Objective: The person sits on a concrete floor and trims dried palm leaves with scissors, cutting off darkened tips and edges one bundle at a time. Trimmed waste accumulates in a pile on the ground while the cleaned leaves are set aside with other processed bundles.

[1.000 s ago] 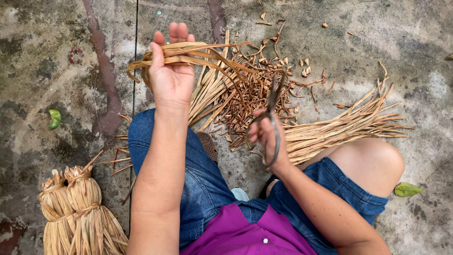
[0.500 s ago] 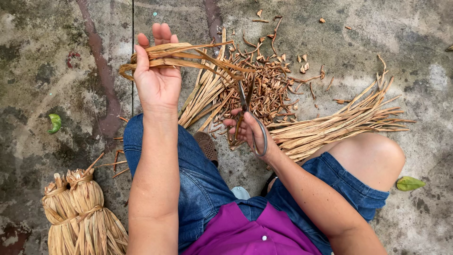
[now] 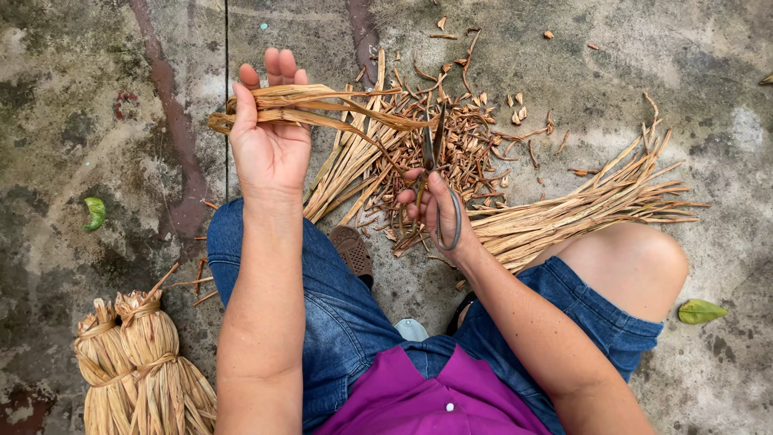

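Dried leaf strips lie across the left hand, held raised above a stained, mottled concrete floor in what looks like an outdoor yard. The long axis of the strips runs roughly left to right in the view, with the loose ends trailing toward the scissors. The left hand is clenched on the strips, thumb over them. The right hand grasps the scissors through the handle loop, blades pointing up and away from the person. A heap of clippings and a sheaf of long strips lie on the floor beyond the knees. Two tied bundles stand at lower left.
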A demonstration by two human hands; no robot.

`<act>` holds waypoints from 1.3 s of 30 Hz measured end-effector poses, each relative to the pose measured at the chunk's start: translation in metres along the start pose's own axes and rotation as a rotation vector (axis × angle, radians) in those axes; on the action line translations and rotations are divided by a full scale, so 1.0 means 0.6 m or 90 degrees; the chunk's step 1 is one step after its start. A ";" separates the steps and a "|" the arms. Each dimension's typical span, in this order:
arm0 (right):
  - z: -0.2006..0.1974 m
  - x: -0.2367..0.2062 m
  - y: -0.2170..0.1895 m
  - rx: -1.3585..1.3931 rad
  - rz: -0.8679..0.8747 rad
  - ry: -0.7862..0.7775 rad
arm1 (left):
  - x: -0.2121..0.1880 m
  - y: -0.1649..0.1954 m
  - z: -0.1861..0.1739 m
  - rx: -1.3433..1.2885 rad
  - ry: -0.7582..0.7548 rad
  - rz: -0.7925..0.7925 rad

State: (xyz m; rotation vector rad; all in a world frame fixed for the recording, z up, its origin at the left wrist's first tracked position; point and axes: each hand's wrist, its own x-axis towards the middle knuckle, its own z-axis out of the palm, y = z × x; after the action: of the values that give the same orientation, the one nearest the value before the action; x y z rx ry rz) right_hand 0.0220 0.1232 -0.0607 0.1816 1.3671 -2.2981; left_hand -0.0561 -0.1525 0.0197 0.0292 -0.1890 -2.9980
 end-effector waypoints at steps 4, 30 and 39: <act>-0.009 0.004 -0.004 0.016 -0.024 0.041 | 0.001 0.005 -0.004 0.004 0.003 0.008; 0.022 -0.006 0.063 0.083 0.086 -0.086 | 0.011 0.024 -0.027 0.016 -0.040 0.031; 0.033 -0.028 0.038 -0.076 -0.011 0.266 | 0.011 0.012 -0.008 0.060 -0.018 0.070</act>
State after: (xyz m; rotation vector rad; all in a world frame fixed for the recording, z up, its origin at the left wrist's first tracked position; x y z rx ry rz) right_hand 0.0492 0.1020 -0.0635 0.6430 1.7051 -2.2658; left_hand -0.0616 -0.1610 0.0156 -0.0126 -0.3235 -2.8785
